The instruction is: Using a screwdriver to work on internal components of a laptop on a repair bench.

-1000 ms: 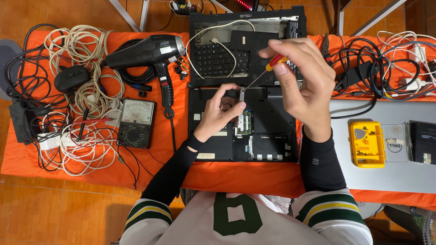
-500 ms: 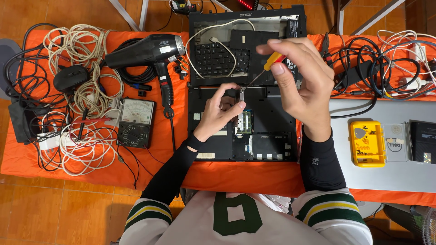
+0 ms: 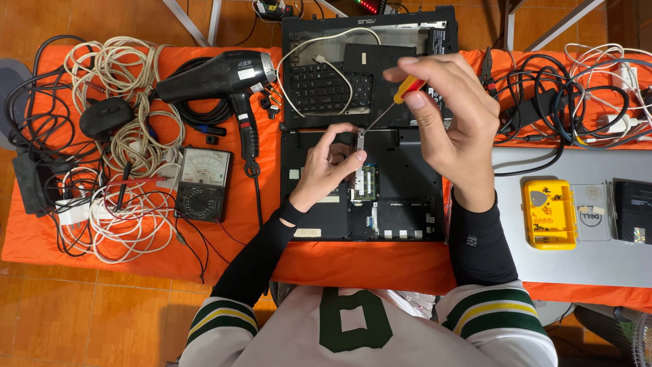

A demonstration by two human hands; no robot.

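Overhead view of a person sitting at a counter (image 3: 41, 238) w/ an orange cover, working on an opened black laptop base (image 3: 401, 190) in the centre.

Right hand (image 3: 451, 129) is holding a small screwdriver (image 3: 387, 112) w/ a red and yellow handle; fingers are closed together around the handle, grip clamped on it. The thin shaft is slanting down and left, tip meeting a small metal bracket (image 3: 360, 143) near the top edge of the base.

Left hand (image 3: 326, 170) is resting on the base just left of the bracket; thumb and forefinger are pinching together at it, grip closed on the bracket, right where the tip lands. A green circuit module (image 3: 367, 183) is sitting just below the fingers.

Behind the base, a loose keyboard (image 3: 322, 88) is lying w/ a white cable (image 3: 305, 51) looping over it.

To the left: a black hair dryer (image 3: 217, 78), an analog meter (image 3: 202, 183), and tangles of white cords (image 3: 122, 143).

To the right: a grey closed laptop (image 3: 577, 258) carrying a yellow parts case (image 3: 549, 214), w/ more black cables (image 3: 543, 95) behind it.
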